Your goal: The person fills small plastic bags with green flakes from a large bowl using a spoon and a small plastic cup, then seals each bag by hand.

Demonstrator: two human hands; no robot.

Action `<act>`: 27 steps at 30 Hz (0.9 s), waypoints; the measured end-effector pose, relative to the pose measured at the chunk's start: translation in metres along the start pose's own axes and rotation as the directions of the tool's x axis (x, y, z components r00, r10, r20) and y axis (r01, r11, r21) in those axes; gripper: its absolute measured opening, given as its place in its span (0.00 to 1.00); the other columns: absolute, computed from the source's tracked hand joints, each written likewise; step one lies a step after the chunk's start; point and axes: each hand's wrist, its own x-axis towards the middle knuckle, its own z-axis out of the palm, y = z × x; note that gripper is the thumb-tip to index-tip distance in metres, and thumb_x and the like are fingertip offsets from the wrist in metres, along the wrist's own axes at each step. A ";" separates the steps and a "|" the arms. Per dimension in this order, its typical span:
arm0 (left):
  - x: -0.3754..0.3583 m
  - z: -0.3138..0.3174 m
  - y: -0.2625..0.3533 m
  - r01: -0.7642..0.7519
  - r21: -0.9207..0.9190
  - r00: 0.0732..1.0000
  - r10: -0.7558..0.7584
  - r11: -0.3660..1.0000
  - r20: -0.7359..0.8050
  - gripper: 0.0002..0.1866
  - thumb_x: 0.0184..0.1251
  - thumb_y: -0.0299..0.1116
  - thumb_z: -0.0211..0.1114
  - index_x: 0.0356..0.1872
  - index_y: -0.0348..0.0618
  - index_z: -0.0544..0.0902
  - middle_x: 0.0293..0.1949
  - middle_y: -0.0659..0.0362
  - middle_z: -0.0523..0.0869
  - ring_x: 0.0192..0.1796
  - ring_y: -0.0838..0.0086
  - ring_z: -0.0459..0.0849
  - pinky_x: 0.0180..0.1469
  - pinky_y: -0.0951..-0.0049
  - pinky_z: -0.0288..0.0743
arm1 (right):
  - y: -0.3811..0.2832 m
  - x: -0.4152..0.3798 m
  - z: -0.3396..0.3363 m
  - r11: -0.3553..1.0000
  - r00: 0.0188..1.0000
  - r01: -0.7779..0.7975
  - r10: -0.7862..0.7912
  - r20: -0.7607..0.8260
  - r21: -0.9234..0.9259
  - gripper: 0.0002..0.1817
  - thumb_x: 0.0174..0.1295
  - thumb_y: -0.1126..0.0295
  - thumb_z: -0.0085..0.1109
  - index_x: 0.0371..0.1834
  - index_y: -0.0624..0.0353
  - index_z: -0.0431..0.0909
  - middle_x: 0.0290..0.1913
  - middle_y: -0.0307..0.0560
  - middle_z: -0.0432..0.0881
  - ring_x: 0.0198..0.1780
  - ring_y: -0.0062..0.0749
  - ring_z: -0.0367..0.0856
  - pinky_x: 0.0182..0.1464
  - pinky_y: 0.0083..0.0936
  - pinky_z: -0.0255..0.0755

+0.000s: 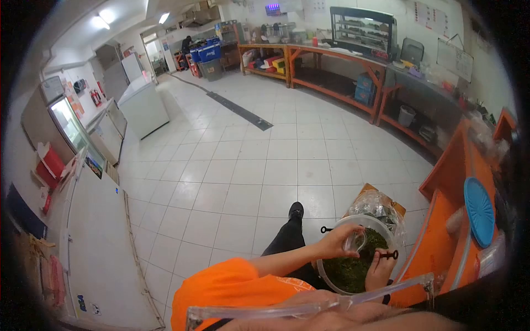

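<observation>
A round white translucent tub [324,274], filled with chopped green leafy stuff [348,273], stands low in front of me. Over it, my left hand [338,241] is closed around a small clear plastic cup [356,243], tilted with its mouth toward the right. A dark piece with a ring end [327,229] sticks out beyond this hand's far side. My right hand [380,269] is at the tub's right side, fingers curled and pinching another dark ring-ended piece [389,254]. Its lower end is hidden by the fingers.
Behind the tub lie a clear plastic bag [381,207] and cardboard [364,193]. An orange shelf unit [441,231] with a blue lid [478,212] is close on my right. A white chest freezer [99,248] stands left. White floor tiles [248,176] lie ahead.
</observation>
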 end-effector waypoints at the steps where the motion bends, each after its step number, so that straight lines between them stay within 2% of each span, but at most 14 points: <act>1: -0.001 0.004 -0.005 0.002 -0.001 1.000 -0.002 1.000 0.001 0.40 0.46 0.39 0.77 0.62 0.46 0.67 0.59 0.53 0.72 0.64 0.59 0.67 0.65 0.62 0.61 | 0.007 -0.003 0.002 1.000 1.000 -0.002 0.002 0.002 0.000 0.08 0.64 0.73 0.50 0.34 0.69 0.73 0.41 0.58 0.70 0.44 0.53 0.71 0.46 0.43 0.67; 3: -0.001 0.011 -0.011 0.114 -0.288 0.990 -0.134 0.951 -0.051 0.42 0.45 0.38 0.77 0.64 0.46 0.66 0.59 0.54 0.72 0.64 0.62 0.67 0.66 0.63 0.60 | 0.018 -0.011 0.008 0.970 0.857 -0.208 0.242 0.454 -0.123 0.09 0.64 0.72 0.51 0.35 0.71 0.73 0.38 0.62 0.72 0.43 0.57 0.72 0.45 0.43 0.66; 7: 0.000 0.015 -0.023 0.136 -0.340 0.986 -0.161 0.931 -0.049 0.42 0.47 0.37 0.77 0.64 0.46 0.65 0.59 0.56 0.71 0.62 0.67 0.69 0.63 0.67 0.63 | 0.002 -0.021 0.015 0.981 0.895 -0.095 0.009 0.446 0.171 0.12 0.62 0.71 0.54 0.28 0.72 0.74 0.30 0.61 0.73 0.34 0.58 0.74 0.37 0.43 0.67; 11: 0.000 0.017 -0.027 0.120 -0.494 0.983 -0.172 0.861 -0.061 0.41 0.50 0.31 0.75 0.66 0.47 0.63 0.56 0.57 0.71 0.58 0.71 0.70 0.55 0.73 0.70 | 0.003 -0.017 0.028 0.915 0.928 -0.322 0.255 0.272 0.242 0.13 0.60 0.72 0.56 0.21 0.71 0.74 0.23 0.56 0.75 0.26 0.49 0.77 0.30 0.36 0.68; 15: -0.001 0.017 -0.022 0.076 -0.528 0.981 -0.157 0.846 -0.110 0.42 0.50 0.31 0.75 0.66 0.42 0.62 0.51 0.58 0.72 0.57 0.74 0.69 0.56 0.75 0.67 | 0.050 -0.030 0.051 0.873 0.873 -0.415 0.301 0.384 0.256 0.10 0.64 0.71 0.53 0.31 0.70 0.76 0.27 0.53 0.78 0.25 0.41 0.79 0.28 0.35 0.68; 17: -0.001 0.017 -0.022 0.066 -0.550 0.981 -0.155 0.832 -0.116 0.43 0.49 0.31 0.76 0.67 0.43 0.61 0.51 0.58 0.72 0.57 0.73 0.69 0.57 0.74 0.66 | 0.053 -0.029 0.047 0.536 0.767 -0.639 0.499 0.404 0.551 0.13 0.67 0.66 0.52 0.35 0.68 0.76 0.29 0.47 0.80 0.28 0.35 0.81 0.28 0.32 0.74; 18: -0.002 0.018 -0.023 0.057 -0.572 0.981 -0.152 0.818 -0.121 0.43 0.49 0.31 0.76 0.67 0.44 0.61 0.51 0.58 0.72 0.57 0.73 0.69 0.57 0.73 0.66 | 0.051 -0.023 0.043 0.467 0.752 -0.647 0.523 0.402 0.602 0.17 0.69 0.61 0.50 0.38 0.68 0.75 0.30 0.44 0.80 0.30 0.33 0.82 0.31 0.32 0.80; 19: -0.002 0.018 -0.025 0.060 -0.577 0.981 -0.155 0.814 -0.116 0.43 0.49 0.31 0.76 0.67 0.44 0.61 0.51 0.58 0.72 0.57 0.73 0.69 0.57 0.73 0.66 | 0.049 -0.021 0.037 0.467 0.747 -0.652 0.530 0.401 0.598 0.17 0.69 0.61 0.50 0.38 0.68 0.75 0.30 0.44 0.80 0.30 0.33 0.82 0.31 0.32 0.80; 21: -0.002 0.022 -0.032 0.021 -0.500 0.979 -0.119 0.866 -0.165 0.44 0.48 0.31 0.76 0.67 0.44 0.60 0.49 0.58 0.72 0.57 0.73 0.68 0.59 0.72 0.64 | 0.043 -0.007 0.015 0.317 0.619 -0.736 0.673 0.405 0.598 0.16 0.68 0.62 0.51 0.37 0.68 0.75 0.33 0.47 0.79 0.31 0.33 0.81 0.36 0.31 0.81; 22: -0.001 0.027 -0.037 0.005 -0.591 0.978 -0.127 0.807 -0.165 0.45 0.47 0.30 0.77 0.67 0.44 0.60 0.49 0.59 0.72 0.57 0.73 0.68 0.62 0.70 0.61 | 0.047 -0.005 0.013 0.272 0.655 -0.659 0.666 0.357 0.702 0.16 0.68 0.62 0.51 0.38 0.68 0.75 0.35 0.47 0.79 0.33 0.32 0.81 0.37 0.30 0.81; 23: -0.003 0.024 -0.037 0.040 -0.447 0.975 -0.132 0.893 -0.177 0.45 0.47 0.28 0.77 0.67 0.43 0.60 0.50 0.58 0.71 0.56 0.73 0.68 0.58 0.70 0.66 | 0.053 -0.006 0.013 0.228 0.676 -0.570 0.676 0.294 0.789 0.15 0.68 0.63 0.51 0.39 0.68 0.75 0.37 0.47 0.78 0.36 0.32 0.80 0.37 0.30 0.81; 25: -0.004 0.020 -0.028 0.013 -0.465 0.972 -0.119 0.885 -0.201 0.43 0.48 0.23 0.75 0.65 0.43 0.60 0.51 0.55 0.69 0.53 0.70 0.71 0.47 0.71 0.76 | 0.054 -0.005 0.011 0.207 0.681 -0.487 0.698 0.221 0.848 0.14 0.67 0.64 0.51 0.41 0.68 0.74 0.39 0.47 0.77 0.39 0.32 0.79 0.38 0.30 0.81; 26: -0.007 0.025 -0.046 0.076 -0.582 0.976 -0.180 0.810 -0.123 0.44 0.48 0.23 0.74 0.66 0.44 0.58 0.52 0.54 0.68 0.51 0.71 0.73 0.47 0.72 0.76 | 0.051 -0.004 0.009 0.157 0.648 -0.538 0.705 0.287 0.828 0.14 0.67 0.66 0.50 0.42 0.69 0.74 0.39 0.46 0.77 0.40 0.33 0.79 0.37 0.31 0.81; 27: -0.006 0.026 -0.044 -0.031 -0.416 0.977 -0.060 0.909 -0.204 0.44 0.49 0.23 0.73 0.66 0.43 0.56 0.53 0.54 0.67 0.50 0.72 0.74 0.46 0.74 0.77 | 0.061 -0.012 0.021 0.154 0.622 -0.553 0.729 0.284 0.819 0.14 0.68 0.66 0.50 0.43 0.70 0.73 0.39 0.48 0.77 0.38 0.33 0.79 0.37 0.31 0.81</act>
